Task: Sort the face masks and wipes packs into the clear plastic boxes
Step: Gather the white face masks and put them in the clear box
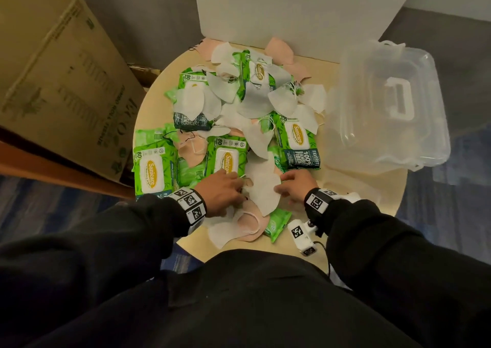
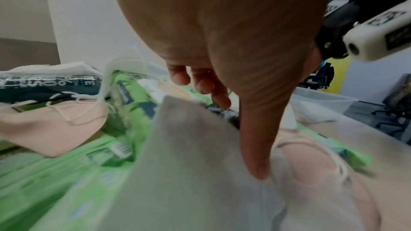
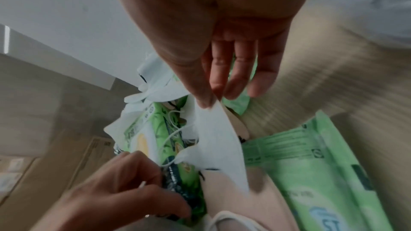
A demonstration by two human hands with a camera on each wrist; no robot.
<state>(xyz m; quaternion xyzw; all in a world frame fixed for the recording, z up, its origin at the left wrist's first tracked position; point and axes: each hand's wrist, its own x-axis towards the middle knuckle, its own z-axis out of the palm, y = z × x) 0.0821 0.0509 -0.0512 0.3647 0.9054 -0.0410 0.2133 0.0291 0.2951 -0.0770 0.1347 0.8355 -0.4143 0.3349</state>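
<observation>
Place: office-like room | Signs: blue patterned carpet (image 1: 467, 159) underfoot; black swivel chairs (image 2: 398, 110) off to one side; large printed cardboard carton (image 1: 61, 82) by the wall; round pale wooden table (image 1: 372, 185) against a white partition (image 1: 292, 10)

Long black fabric sleeves (image 1: 111, 230) on both arms; black garment across the lower frame. Each wrist wears a black band (image 1: 314, 201) carrying white square tiles printed with black-and-white coded markers (image 1: 191, 200). A white block-shaped wrist camera housing (image 1: 303, 237), also marker-tagged, with a thin black cord, lower right of centre.
</observation>
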